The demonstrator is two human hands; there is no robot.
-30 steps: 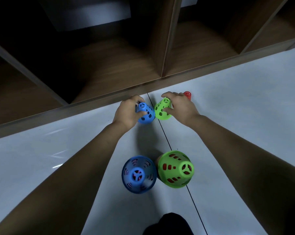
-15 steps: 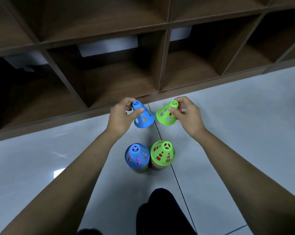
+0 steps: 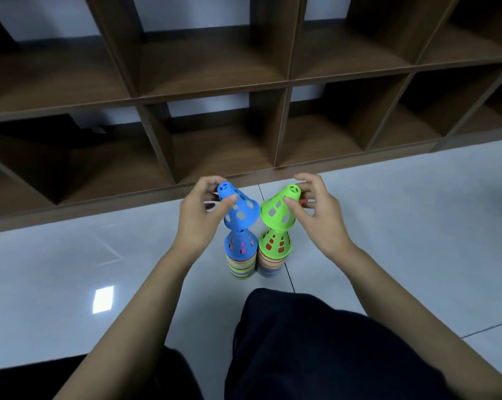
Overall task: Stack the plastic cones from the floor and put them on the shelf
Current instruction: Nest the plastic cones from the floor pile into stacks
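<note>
Presently, I record both hands engaged. The left grip (image 3: pixel 199 215) pinches the blue cone (image 3: pixel 239 209) near its narrow top, and the right grip (image 3: pixel 316 215) pinches the green cone (image 3: pixel 277 213) the same way. Neither is free. Both cones are off the floor (image 3: pixel 70 269) and tilted, with narrow tops leaning outward and wide rims turned inward and down. The blue cone's rim hangs directly over the tip of the blue-topped stack (image 3: pixel 241 255), and the green cone's rim does likewise over the green-topped stack (image 3: pixel 274 252). I cannot tell whether rims and tips touch. The two stacks stand on the floor just beside each other, in front of the shelf (image 3: pixel 215 90). A red sliver (image 3: pixel 303 201) shows behind the right grip, and I cannot identify it.

Assessment: the step in hand is seating each cone on its stack. To do it well I would first bring each cone upright, so the rim sits level and centred over the tip. I would then lower it straight down until it nests, loosening the pinch only once it is seated. A tilted rim is likely to catch on the perforated wall below. The stacks are tall and close together, so I judge a sideways push on either could topple both. Lowering one cone at a time would reduce that risk. Shelving is not yet begun.
</note>
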